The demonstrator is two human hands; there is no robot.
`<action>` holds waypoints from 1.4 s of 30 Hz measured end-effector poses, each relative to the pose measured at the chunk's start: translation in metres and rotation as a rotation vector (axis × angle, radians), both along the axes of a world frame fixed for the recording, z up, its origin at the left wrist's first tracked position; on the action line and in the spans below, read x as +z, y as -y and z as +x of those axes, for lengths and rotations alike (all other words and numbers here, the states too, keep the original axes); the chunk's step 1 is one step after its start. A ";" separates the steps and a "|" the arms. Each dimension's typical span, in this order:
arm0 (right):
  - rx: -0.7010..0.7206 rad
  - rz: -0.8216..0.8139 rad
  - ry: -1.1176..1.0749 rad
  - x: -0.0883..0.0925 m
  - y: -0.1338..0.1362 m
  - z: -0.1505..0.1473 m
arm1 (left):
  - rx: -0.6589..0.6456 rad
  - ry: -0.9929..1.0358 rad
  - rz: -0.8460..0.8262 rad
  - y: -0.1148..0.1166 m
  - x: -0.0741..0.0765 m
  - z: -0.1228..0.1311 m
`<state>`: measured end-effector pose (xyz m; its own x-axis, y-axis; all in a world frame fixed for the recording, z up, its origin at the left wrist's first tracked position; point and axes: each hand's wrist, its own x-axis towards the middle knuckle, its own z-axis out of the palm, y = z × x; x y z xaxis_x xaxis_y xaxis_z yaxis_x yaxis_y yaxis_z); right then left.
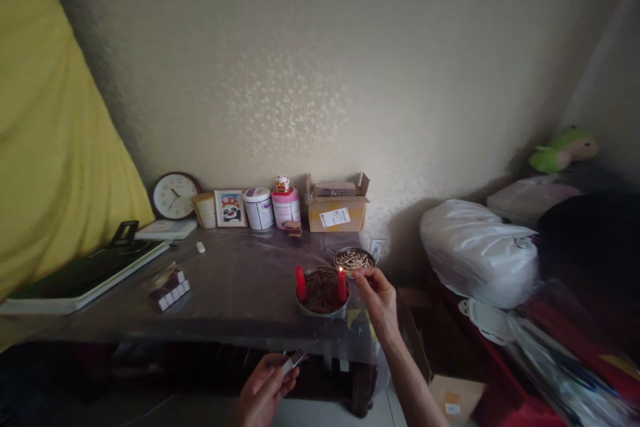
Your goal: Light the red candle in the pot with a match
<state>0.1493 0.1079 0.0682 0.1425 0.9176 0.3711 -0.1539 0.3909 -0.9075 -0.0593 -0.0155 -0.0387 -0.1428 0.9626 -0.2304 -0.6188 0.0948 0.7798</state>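
Pinched between the thumb and finger of my right hand (377, 299) is a thin match (349, 273), its tip at the top of the right red candle (342, 287). A small flame (341, 269) glows there; I cannot tell whether the wick, the match or both burn. The left red candle (301, 284) shows no flame. Both candles stand upright at opposite sides of a round bowl (323, 311) filled with dark grains. Lower down, in front of the table edge, my left hand (265, 383) is closed around a small matchbox (293, 363).
Behind the bowl sits a round dish of matchsticks (354, 259). A pack of matchboxes (170, 288) lies on the table's left. Along the wall stand a clock (175, 195), a picture frame (231, 208), tins (259, 209) and a cardboard box (336, 213). White bags (477, 250) are at right.
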 end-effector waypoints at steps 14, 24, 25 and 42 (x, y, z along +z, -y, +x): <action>0.041 -0.037 -0.173 0.015 0.007 0.007 | -0.026 -0.015 0.022 0.003 0.004 0.003; 0.178 -0.012 -0.331 0.044 0.018 0.063 | -0.377 -0.083 0.312 -0.016 0.058 0.051; 0.111 -0.012 -0.212 0.039 0.015 0.068 | -0.428 -0.095 0.334 -0.019 0.064 0.057; -0.277 -0.113 0.411 -0.028 -0.044 0.056 | -0.614 -0.037 0.322 -0.031 0.033 0.073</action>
<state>0.2055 0.1520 0.0398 0.2491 0.9037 0.3482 0.3206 0.2623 -0.9102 0.0134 0.0157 -0.0060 0.4474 0.8912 0.0747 -0.4997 0.1798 0.8473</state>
